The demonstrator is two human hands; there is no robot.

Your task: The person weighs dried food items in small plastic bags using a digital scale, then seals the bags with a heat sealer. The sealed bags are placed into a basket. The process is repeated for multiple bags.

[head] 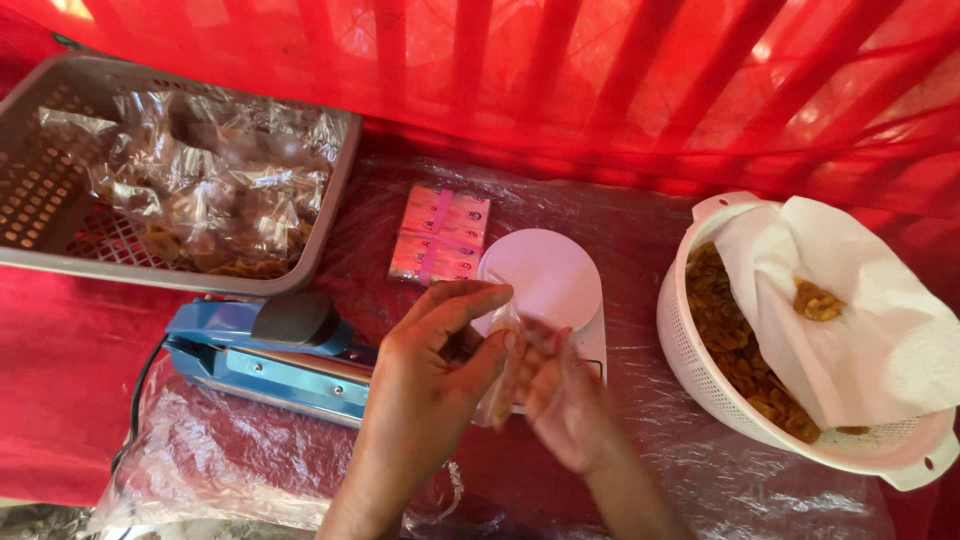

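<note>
Both hands meet over the middle of the worktop, fingers (497,345) pinched on a small clear plastic bag (503,362) that hangs between them; whether it holds anything cannot be told. The left hand (425,385) reaches in, thumb uppermost; the right hand (565,400) is blurred. Just behind them stands a white round-topped kitchen scale (548,280), with a pink banded stack of packets (440,235) beyond. At the right edge, a white plastic colander (700,370) lined with white paper holds yellow fried chips. At the back left corner, a grey plastic basket (330,190) holds filled clear bags. A blue heat sealer (270,355) lies left. Clear sheeting (700,470) covers the red worktop.
</note>
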